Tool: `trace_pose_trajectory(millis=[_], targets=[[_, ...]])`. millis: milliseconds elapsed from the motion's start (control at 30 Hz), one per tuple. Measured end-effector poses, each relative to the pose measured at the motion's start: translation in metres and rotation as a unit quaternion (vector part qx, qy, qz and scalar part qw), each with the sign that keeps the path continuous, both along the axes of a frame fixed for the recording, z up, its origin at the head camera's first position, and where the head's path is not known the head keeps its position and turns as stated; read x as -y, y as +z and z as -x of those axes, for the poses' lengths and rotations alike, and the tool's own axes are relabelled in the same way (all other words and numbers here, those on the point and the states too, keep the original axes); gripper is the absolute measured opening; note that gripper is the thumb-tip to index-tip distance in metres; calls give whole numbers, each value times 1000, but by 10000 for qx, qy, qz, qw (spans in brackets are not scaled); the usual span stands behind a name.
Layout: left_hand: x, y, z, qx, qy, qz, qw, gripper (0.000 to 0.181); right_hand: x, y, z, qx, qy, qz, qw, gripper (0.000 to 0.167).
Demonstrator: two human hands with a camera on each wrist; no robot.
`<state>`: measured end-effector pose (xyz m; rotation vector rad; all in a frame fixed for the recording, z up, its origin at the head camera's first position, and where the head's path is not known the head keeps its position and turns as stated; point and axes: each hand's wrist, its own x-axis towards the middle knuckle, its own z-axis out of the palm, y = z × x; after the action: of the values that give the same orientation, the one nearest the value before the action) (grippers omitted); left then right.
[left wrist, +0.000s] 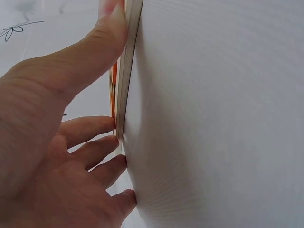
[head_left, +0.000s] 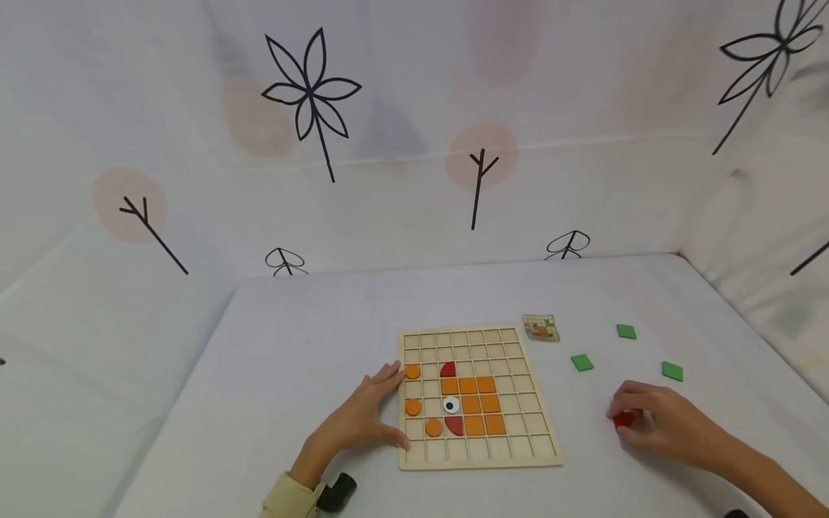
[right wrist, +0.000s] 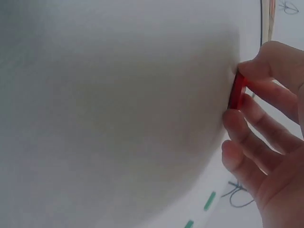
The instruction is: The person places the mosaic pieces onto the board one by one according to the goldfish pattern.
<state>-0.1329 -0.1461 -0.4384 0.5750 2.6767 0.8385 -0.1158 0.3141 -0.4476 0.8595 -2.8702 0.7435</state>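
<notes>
A wooden grid board (head_left: 544, 447) lies on the white cloth in the head view. On it sit several orange squares (head_left: 470, 404), orange discs (head_left: 433, 427), two red quarter-circles (head_left: 455, 425) and a white eye disc (head_left: 451, 406). My left hand (head_left: 360, 416) rests along the board's left edge, thumb near the front corner and fingers spread farther up. To the right of the board, my right hand (head_left: 663, 424) pinches a small red piece (right wrist: 237, 90) at the cloth. The fingers partly cover that piece, so its full outline is hidden.
Several green squares (head_left: 626, 331) lie loose beyond the right hand. A small printed pattern card (head_left: 541, 328) sits by the board's far right corner. White patterned cloth (head_left: 401, 208) rises behind and beside the table.
</notes>
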Motion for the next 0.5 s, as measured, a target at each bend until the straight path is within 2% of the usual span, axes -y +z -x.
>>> trace_pose_trajectory(millis=[100, 233, 500], targets=[[0, 0, 1, -16, -3, 0, 10000, 109, 10, 2, 0, -90, 5, 91, 9999, 29], [0, 0, 1, -20, 6, -13, 10000, 110, 28, 6, 0, -200, 216, 361, 9989, 31], [0, -1, 2, -28, -5, -31, 10000, 110, 71, 16, 1, 65, 602, 439, 9972, 31]])
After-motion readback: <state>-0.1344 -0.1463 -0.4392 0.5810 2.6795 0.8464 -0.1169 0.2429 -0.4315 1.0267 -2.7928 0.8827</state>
